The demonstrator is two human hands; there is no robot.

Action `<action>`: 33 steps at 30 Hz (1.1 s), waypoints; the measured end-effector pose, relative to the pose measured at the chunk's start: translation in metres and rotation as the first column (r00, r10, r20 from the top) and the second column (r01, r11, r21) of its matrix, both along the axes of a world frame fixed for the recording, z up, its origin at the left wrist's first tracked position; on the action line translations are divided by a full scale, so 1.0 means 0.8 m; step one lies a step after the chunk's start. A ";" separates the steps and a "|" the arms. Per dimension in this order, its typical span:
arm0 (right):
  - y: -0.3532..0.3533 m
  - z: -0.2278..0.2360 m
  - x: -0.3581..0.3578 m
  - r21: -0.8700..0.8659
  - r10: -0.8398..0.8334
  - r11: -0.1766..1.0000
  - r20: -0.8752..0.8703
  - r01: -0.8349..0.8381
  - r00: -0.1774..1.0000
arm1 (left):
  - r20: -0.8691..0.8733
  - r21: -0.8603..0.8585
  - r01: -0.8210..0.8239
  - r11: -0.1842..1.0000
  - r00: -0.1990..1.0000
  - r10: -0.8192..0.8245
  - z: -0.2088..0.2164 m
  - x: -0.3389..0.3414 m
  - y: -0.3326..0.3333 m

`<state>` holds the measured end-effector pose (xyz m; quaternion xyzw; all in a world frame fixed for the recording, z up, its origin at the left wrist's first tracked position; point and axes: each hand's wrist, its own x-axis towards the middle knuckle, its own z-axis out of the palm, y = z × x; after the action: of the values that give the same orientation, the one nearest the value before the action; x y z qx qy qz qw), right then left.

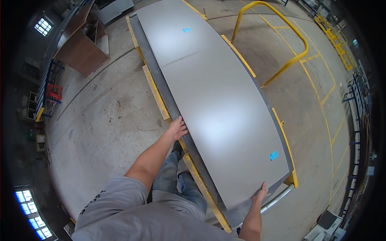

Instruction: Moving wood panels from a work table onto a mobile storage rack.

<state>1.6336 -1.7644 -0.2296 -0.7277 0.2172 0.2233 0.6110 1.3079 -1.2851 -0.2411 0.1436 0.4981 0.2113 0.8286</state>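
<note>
A large grey metal sheet (pixel 225 100) lies flat on a darker sheet (pixel 167 90), which shows along its left side and near end. My left hand (pixel 177 128) rests at the long left edge of the upper sheet, its fingers spread and touching that edge. At the near short edge is my right hand (pixel 260 193), with one digit stretched out over the sheet's surface; its other fingers are partly hidden. Two small blue stickers mark the upper sheet, one far (pixel 187 29) and one near my right hand (pixel 274 155).
Beneath the sheets is a yellow-framed cart (pixel 157 94); its tall bent handle (pixel 299 38) rises on the far right. A brown wooden cabinet (pixel 82 50) stands far left, near a red stool (pixel 54 92). Yellow lines (pixel 321 98) run along the floor at right. Racks line both sides.
</note>
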 end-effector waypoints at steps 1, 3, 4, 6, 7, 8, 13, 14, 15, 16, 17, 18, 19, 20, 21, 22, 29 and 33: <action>0.001 0.000 -0.001 -0.002 -0.001 1.000 0.001 0.001 1.000 | 0.001 -0.002 0.001 1.000 1.000 -0.001 -0.002 0.000 0.001; 0.000 0.003 0.001 0.021 0.031 0.999 0.006 -0.031 1.000 | -0.029 0.022 0.010 1.000 1.000 -0.009 -0.002 0.008 -0.003; -0.001 0.004 0.001 0.019 0.021 1.000 0.013 -0.021 1.000 | -0.022 0.020 0.019 1.000 1.000 -0.019 -0.001 0.010 -0.005; 0.018 0.018 -0.007 -0.126 0.032 0.991 -0.024 -0.035 0.999 | -0.116 0.087 0.015 0.996 0.993 -0.005 0.013 0.009 -0.010; 0.020 0.016 -0.003 -0.125 0.026 0.992 -0.021 -0.028 0.999 | -0.113 0.088 0.022 0.996 0.994 -0.012 0.017 0.014 -0.008; 0.014 0.014 -0.003 -0.116 0.025 0.993 -0.017 -0.026 1.000 | -0.178 0.109 0.034 0.993 0.984 -0.014 0.018 0.017 -0.010; 0.006 0.005 0.004 -0.005 0.112 0.994 0.035 -0.112 0.993 | -0.247 0.136 0.043 0.990 0.969 -0.008 0.022 0.029 -0.011; 0.008 0.003 0.005 -0.069 0.072 0.995 0.005 -0.071 0.997 | -0.271 0.136 0.057 0.989 0.962 -0.018 0.023 0.029 -0.011; 0.010 0.002 0.006 -0.133 0.031 0.991 -0.022 -0.034 0.999 | -0.295 0.135 0.070 0.988 0.955 -0.027 0.024 0.029 -0.011; 0.011 0.002 0.006 -0.128 0.031 0.991 -0.021 -0.034 0.999 | -0.294 0.141 0.069 0.988 0.955 -0.025 0.024 0.031 -0.012; 0.011 0.001 0.008 -0.103 0.039 0.994 -0.020 -0.041 0.999 | -0.307 0.148 0.067 0.987 0.952 -0.019 0.021 0.032 -0.011; 0.012 -0.001 0.009 -0.078 0.048 0.996 -0.020 -0.049 0.999 | -0.319 0.156 0.064 0.986 0.948 -0.011 0.017 0.033 -0.011; 0.013 -0.003 0.008 -0.069 0.055 0.996 -0.017 -0.056 0.998 | -0.317 0.165 0.056 0.985 0.948 -0.001 0.015 0.033 -0.011; 0.012 -0.001 0.006 -0.108 0.039 0.993 -0.017 -0.040 0.999 | -0.337 0.158 0.073 0.985 0.941 -0.016 0.012 0.034 -0.013; 0.014 0.000 0.006 -0.146 0.023 0.989 -0.016 -0.025 1.000 | -0.357 0.150 0.088 0.985 0.934 -0.029 0.010 0.035 -0.014; 0.012 -0.006 0.010 -0.140 0.031 0.990 -0.015 -0.033 0.999 | -0.355 0.157 0.080 0.984 0.935 -0.019 0.007 0.037 -0.014; 0.022 0.000 0.016 -0.118 0.033 0.992 -0.051 -0.039 0.998 | -0.344 0.135 0.033 0.990 0.939 0.016 0.007 0.050 -0.018; 0.022 -0.005 0.014 -0.083 0.072 0.994 -0.047 -0.076 0.996 | -0.300 0.147 0.028 0.989 0.954 0.018 0.005 0.041 -0.012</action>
<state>1.6445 -1.7472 -0.2337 -0.7555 0.2130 0.2524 0.5658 1.3404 -1.2950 -0.2371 0.2368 0.6007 0.2215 0.7307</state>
